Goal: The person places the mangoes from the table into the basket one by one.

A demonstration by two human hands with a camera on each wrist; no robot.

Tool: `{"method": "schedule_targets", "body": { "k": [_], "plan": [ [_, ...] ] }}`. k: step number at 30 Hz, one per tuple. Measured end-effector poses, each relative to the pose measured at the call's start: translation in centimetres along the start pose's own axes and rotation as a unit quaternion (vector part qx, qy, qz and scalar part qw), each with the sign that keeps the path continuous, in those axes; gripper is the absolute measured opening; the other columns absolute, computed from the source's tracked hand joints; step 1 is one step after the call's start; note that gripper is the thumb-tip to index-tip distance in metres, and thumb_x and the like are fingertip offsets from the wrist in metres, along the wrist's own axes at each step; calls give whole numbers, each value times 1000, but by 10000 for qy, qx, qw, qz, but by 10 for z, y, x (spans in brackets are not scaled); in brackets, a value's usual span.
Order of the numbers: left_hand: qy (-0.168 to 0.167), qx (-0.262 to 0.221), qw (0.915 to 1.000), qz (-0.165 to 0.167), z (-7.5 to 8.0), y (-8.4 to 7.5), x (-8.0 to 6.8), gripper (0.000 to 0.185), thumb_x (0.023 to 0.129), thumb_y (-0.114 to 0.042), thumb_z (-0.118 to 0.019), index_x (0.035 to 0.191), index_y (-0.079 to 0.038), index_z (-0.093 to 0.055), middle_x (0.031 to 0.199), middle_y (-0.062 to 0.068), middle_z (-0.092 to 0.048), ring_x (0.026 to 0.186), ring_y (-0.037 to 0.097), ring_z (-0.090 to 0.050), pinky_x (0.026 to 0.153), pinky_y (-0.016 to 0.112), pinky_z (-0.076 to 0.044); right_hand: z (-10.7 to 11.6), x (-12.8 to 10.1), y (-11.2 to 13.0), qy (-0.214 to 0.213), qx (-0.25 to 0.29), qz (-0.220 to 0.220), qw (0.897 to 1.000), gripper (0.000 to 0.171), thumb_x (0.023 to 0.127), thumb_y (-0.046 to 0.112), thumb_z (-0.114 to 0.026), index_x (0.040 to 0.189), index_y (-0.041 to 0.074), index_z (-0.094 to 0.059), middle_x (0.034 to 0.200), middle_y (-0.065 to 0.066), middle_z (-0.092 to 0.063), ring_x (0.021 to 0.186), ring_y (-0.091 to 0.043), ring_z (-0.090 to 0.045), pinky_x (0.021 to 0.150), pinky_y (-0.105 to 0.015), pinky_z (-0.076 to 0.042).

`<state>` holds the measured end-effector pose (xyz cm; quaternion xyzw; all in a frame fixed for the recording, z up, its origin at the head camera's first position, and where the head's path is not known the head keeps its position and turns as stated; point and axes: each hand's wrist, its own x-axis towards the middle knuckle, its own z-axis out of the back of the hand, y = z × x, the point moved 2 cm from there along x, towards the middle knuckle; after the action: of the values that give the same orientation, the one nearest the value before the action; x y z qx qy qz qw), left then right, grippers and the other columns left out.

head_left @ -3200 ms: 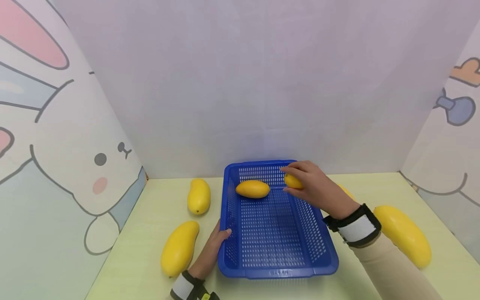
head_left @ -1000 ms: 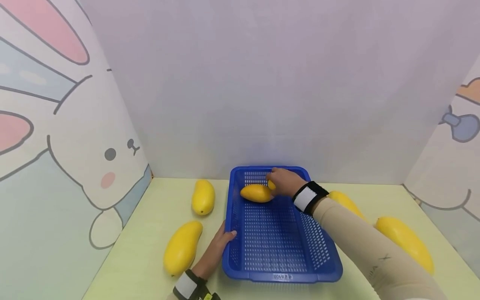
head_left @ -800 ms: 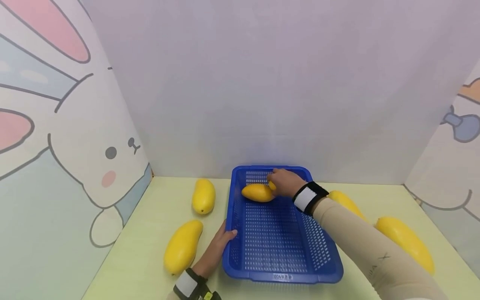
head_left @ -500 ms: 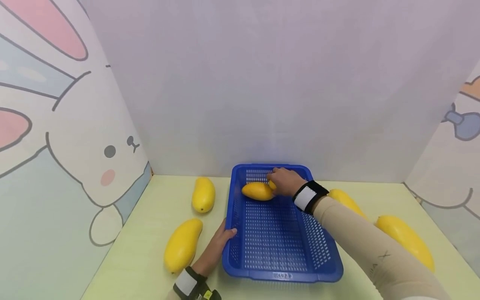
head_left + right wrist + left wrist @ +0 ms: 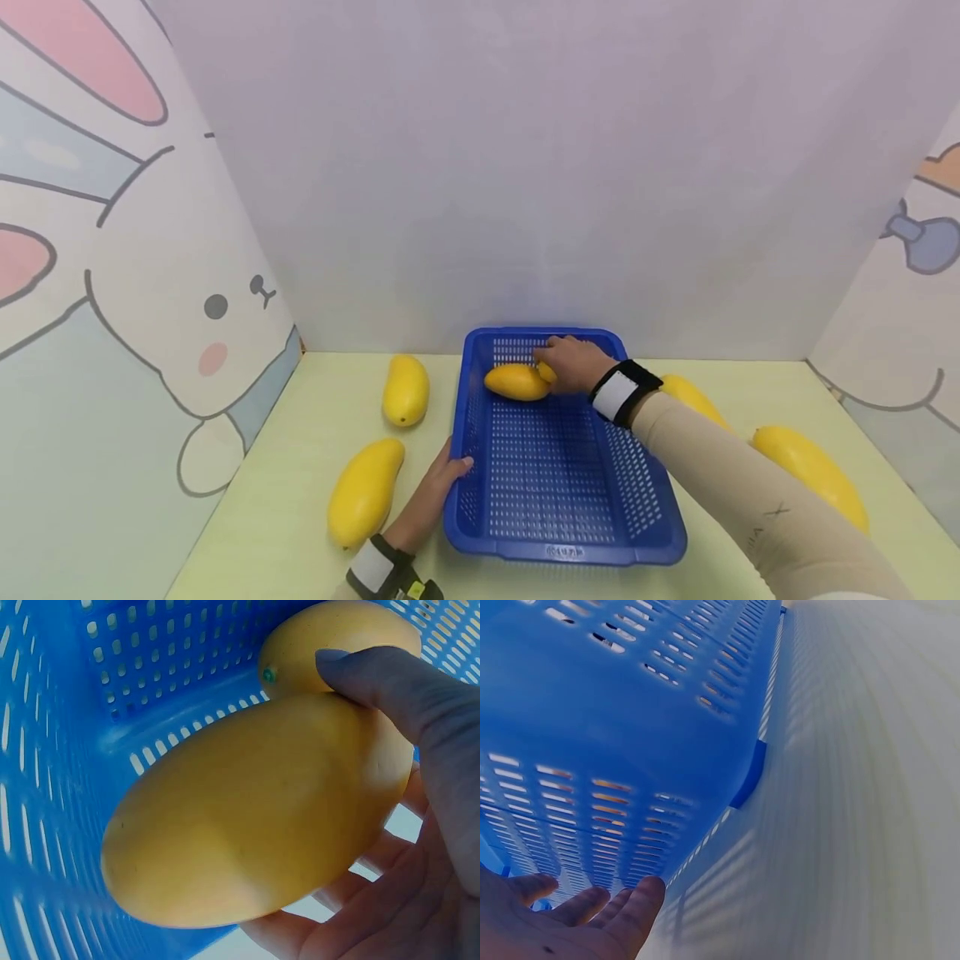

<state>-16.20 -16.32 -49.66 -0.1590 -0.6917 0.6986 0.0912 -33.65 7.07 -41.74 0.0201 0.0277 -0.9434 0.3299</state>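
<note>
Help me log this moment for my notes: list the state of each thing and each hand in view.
blue basket: upright on the table, two mangoes at its far end.
held mango: gripped inside the basket.
resting mango: lying on the basket floor.
right hand: holds the held mango.
left hand: fingers flat against the basket's left wall.
four loose mangoes: lying on the table.

Head view: bright, even, diffuse light; only faint soft shadows lie under the blue basket point(image 5: 480, 533) toward 6 o'clock. Wide-angle distortion bends the wall panels at 3 and 9 o'clock. Left wrist view: slotted shadows stripe the table point(image 5: 870, 825) toward 3 o'clock; streaky blur throughout. Right wrist view: the mango point(image 5: 255, 810) is softly focused and evenly lit, without glare.
</note>
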Motion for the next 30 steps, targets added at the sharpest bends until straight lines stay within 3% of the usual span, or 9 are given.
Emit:
{"method": "schedule_targets", "body": {
  "k": [13,23,30],
  "plan": [
    [35,3,10000,-11,2,1,-1,68,106,-35,-36,165,-19,-5,165,17,-20,144,39,-31,116,62,-21,-2,0,0,-106,-76,-354,9993,54,83,31,-85,131,13,-68,115,-14,-63,103,-33,-61,80,-49,-57],
    [77,-12,10000,-49,2,-2,-3,67,107,-34,-34,165,-19,-3,165,19,-19,143,39,-33,115,62,-25,-12,0,-2,-189,-262,-314,9990,52,81,26,-84,129,14,-67,117,-15,-60,101,-34,-58,75,-52,-57],
    [87,-48,9999,-65,3,-1,-2,68,107,-34,-34,165,-19,-3,165,19,-18,143,39,-32,115,62,-24,-11,1,-2,-150,-66,-379,9991,53,81,25,-84,130,13,-66,118,-16,-59,98,-33,-59,76,-52,-56]
  ]
}}
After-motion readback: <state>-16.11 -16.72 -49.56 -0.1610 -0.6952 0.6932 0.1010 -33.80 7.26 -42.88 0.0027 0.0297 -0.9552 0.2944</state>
